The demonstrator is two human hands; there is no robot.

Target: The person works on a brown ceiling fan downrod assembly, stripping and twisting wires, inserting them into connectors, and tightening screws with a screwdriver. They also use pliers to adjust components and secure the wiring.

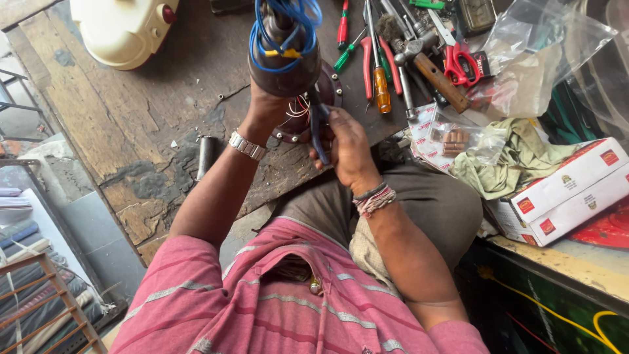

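Your pink striped shirt [295,301] fills the bottom of the view, and above it your two forearms rise to the work over your lap. Your left hand [265,108] is wrapped around the underside of a dark, rounded motor body [285,65], holding it up above the worn wooden bench [131,124]; loops of blue wire [288,26] sit bunched on top of it, and thin pale wires [298,108] trail out below, near a round dark flanged plate [331,92] lying under it on the bench. Your right hand [347,147] is closed on the blue handles of a pair of pliers [316,128], whose tip points up into the base of the motor; the tip itself is hidden, so I cannot tell what it has caught. Keep your left grip firm and low so the body does not roll, and work the pliers in short, straight pulls rather than twisting, since those pale wires look fine enough to snap. Well off to your right lie screwdrivers [380,78], a wooden-handled hammer [432,65] and red-handled scissors [458,62], with a clear plastic bag [537,46] beyond.
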